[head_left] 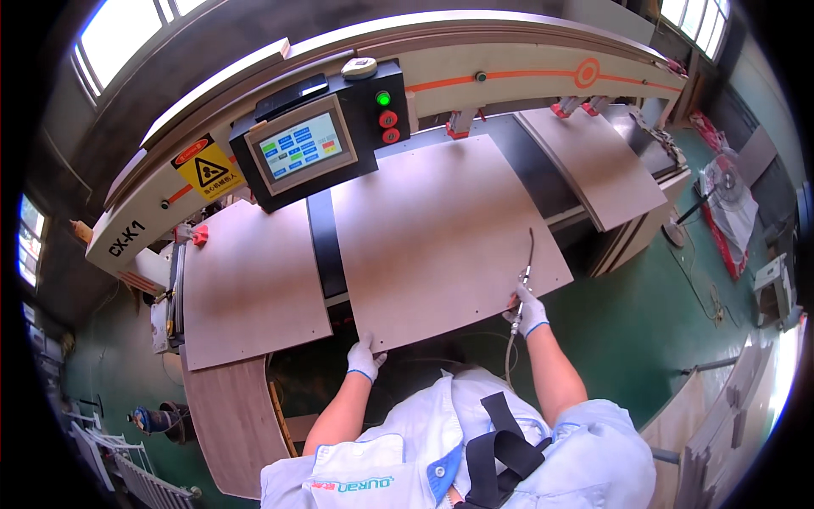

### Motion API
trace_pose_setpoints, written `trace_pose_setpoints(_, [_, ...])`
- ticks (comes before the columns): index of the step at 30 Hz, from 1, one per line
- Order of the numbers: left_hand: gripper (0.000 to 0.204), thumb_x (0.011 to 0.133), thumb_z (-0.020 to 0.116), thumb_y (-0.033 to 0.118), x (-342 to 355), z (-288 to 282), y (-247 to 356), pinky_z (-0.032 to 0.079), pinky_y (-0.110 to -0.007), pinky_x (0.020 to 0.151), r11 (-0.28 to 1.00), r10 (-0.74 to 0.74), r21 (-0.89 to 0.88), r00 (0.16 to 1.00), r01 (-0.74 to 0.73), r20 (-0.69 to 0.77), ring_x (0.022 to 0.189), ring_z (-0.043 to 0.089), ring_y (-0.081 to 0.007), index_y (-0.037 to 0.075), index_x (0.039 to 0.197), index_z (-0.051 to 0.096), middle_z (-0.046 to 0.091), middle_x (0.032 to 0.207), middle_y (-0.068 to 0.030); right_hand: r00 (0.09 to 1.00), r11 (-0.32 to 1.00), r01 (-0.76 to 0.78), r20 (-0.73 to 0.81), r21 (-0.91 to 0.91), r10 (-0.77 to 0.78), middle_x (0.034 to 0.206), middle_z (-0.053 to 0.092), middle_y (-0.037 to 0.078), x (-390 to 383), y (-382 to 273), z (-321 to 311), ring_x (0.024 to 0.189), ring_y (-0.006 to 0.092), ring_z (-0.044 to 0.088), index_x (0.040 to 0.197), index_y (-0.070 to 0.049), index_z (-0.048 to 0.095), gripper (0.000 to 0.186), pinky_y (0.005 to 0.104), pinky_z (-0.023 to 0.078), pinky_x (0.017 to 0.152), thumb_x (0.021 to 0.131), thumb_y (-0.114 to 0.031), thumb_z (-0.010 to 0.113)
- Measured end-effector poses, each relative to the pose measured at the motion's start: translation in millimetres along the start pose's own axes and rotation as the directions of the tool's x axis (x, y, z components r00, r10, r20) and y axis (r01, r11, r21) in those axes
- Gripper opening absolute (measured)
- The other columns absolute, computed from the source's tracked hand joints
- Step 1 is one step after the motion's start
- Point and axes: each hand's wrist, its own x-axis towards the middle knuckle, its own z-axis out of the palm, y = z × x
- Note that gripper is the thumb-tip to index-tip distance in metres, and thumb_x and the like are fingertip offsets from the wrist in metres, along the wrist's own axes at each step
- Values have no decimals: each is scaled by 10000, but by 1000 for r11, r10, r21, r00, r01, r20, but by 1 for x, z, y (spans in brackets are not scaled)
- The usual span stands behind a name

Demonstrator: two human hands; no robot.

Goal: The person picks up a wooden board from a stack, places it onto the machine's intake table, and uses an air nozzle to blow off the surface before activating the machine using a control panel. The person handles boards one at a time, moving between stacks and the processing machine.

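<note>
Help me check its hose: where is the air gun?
In the head view, right of centre: the gloved right hand holds the air gun, its thin nozzle pointing away over the middle panel.

Dressed in a pale blue work shirt [585,467] and white gloves [535,317].
Wears the gloves on both left hand [365,357] and right hand [532,311], edged in blue at the wrists. Has short, loose sleeves [606,428], leaving the forearms [556,373] bare. Bears a broad pocket flap [360,456] on the left of the chest, with green and red lettering [360,485] just beneath. Shows a brighter blue strip [448,464] at the front edge, set with a round button [440,472]. Carries a wide black strap [492,450], folded over itself, across the right of the chest.
</note>
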Motion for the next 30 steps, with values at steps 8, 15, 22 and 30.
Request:
trace_pose_setpoints(8, [336,1038,655,387,22,71,36,539,-326,524,993,35,116,992,-21,-121,758,718,-237,73,1157,664,733,976,-93,999,978,39,-2,-205,-40,686,631,34,79,-74,-3,525,197,566,776,-171,638,345,330,431,465,1007,-417,710])
trace_pose_setpoints(15, [368,1011,687,393,46,97,52,555,-380,612,992,50,125,977,-25,-207,786,730,-261,69,1185,678,749,1016,-96,999,947,31,26,-320,-24,696,616,56,104,-105,22,501,193,530,859,-142,642,334,322,396,438,999,-437,714])
trace_pose_setpoints(22, [408,987,722,412,44,100,52,537,-357,571,994,70,99,962,-46,-264,793,706,-226,56,1183,679,738,1030,-92,998,923,21,67,-385,5,707,622,67,116,-106,21,479,202,515,893,-168,663,286,333,378,425,1009,-427,695])
trace_pose_setpoints(30, [479,1014,658,485,30,89,35,565,-369,659,975,85,-178,966,-131,-246,883,692,-243,73,1257,637,710,1102,-91,881,488,206,378,-848,284,757,712,81,20,-86,32,574,203,642,946,-21,682,401,323,469,500,994,-419,658])
